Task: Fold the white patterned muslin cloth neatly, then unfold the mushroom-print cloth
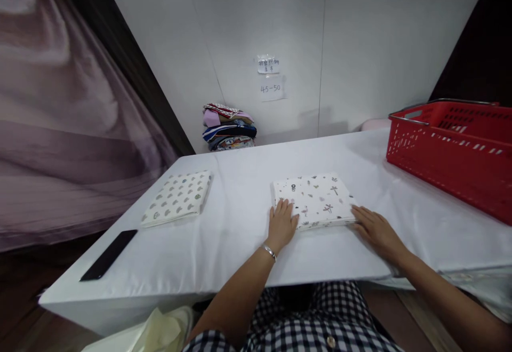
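A folded white cloth (316, 200) printed with small palm trees and other motifs lies flat on the white-covered table (240, 250) in front of me. My left hand (282, 225) rests on its near left corner, fingers stretched out and a silver bracelet at the wrist. At the near right corner, my right hand (376, 232) touches the edge with its fingers extended. Neither hand grips the cloth. Farther left sits a second folded cloth (178, 198), cream with a grey-green repeated print.
A red plastic basket (452, 165) with metal handles stands at the right. Near the left edge lies a flat black object (109, 255). A stack of folded fabrics (229, 128) is against the wall, below paper labels (273, 88). A pinkish curtain (80, 117) hangs at left.
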Demonstrator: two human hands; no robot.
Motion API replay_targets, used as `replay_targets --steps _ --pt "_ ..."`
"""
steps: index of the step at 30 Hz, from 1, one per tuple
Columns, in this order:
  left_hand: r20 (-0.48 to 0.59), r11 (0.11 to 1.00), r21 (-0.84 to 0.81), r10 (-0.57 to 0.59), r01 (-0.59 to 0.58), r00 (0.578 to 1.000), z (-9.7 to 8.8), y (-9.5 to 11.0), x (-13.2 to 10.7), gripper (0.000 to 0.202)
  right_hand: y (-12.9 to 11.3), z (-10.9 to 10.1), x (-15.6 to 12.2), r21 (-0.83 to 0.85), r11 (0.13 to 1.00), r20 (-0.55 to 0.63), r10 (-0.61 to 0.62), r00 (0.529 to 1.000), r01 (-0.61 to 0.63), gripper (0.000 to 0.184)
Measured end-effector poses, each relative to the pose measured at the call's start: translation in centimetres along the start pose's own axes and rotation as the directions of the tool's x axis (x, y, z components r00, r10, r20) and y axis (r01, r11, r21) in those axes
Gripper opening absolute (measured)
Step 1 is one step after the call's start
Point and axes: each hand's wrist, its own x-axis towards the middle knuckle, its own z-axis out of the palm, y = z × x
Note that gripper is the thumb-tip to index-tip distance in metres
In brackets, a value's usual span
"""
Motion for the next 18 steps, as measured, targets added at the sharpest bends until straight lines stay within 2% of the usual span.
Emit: replay_targets --steps 3,6,8,11,13,15,16,18 --pt "-0.024 1.0 0.0 0.005 -0.005 1.0 -0.1 0.2 -0.1 0.043 0.3 -0.2 0.0 0.212 0.968 0.048 0.124 0.991 -0.131 0.047" --pt "-0.104 0.997 0.051 0.055 -0.05 0.993 -0.1 0.4 -0.7 0.042 0.3 -0.3 1.0 0.36 0.889 0.055 0.281 0.958 -0.281 0.047" --pt "-0.132 0.989 0.093 0.127 -0.115 0.983 0.0 0.5 -1.2 0.042 0.5 -0.6 2.0 0.401 0.817 0.089 0.416 0.905 -0.415 0.049" --pt "-0.081 0.969 0.116 0.227 -0.217 0.971 0.3 0.2 -1.9 0.047 0.7 -1.7 3.8 0.499 0.621 0.258 0.56 0.788 -0.604 0.06" --pt "-0.043 0.962 0.117 0.252 -0.246 0.967 0.4 -0.1 -2.1 0.05 0.4 -2.6 4.9 0.556 0.482 0.383 0.575 0.723 -0.677 0.065" --pt "-0.03 0.961 0.121 0.255 -0.25 0.966 0.3 -0.3 -2.1 0.051 -0.2 -3.4 5.7 0.564 0.382 0.483 0.566 0.668 -0.732 0.064" --pt "-0.028 0.961 0.123 0.254 -0.249 0.967 0.2 -0.2 -2.1 0.051 -0.5 -3.7 6.0 0.57 0.344 0.521 0.55 0.652 -0.746 0.062" --pt "-0.028 0.96 0.13 0.253 -0.247 0.967 -0.1 0.0 -2.0 0.052 -1.0 -4.1 6.5 0.619 0.274 0.564 0.498 0.659 -0.736 0.055"
